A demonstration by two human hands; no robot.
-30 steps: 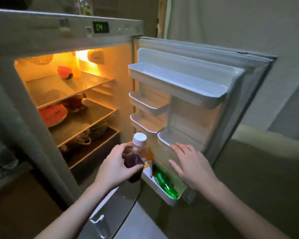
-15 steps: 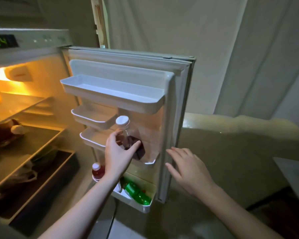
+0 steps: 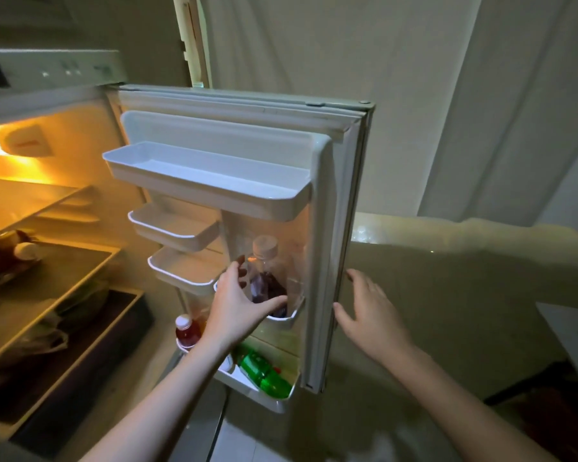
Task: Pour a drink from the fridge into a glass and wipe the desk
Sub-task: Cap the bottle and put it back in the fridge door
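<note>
A clear bottle of dark purple drink point(image 3: 267, 281) with a pale cap stands in a small pocket low on the inside of the open fridge door point(image 3: 334, 228). My left hand point(image 3: 237, 311) wraps it, fingers on its left side and thumb across its lower front. My right hand point(image 3: 367, 315) is open, fingers spread, right by the door's outer edge and holding nothing; I cannot tell whether it touches the door.
A red drink bottle point(image 3: 187, 331) stands and a green bottle point(image 3: 264, 371) lies in the bottom door shelf. The upper door shelves point(image 3: 207, 181) hold nothing. The lit fridge interior point(image 3: 47, 261) with food is at left. A white table corner point(image 3: 574, 335) shows at right.
My view swung right toward the door. My left hand carried the dark bottle from low in front of the fridge up into the door pocket. My right hand moved from the door's inside to its outer edge.
</note>
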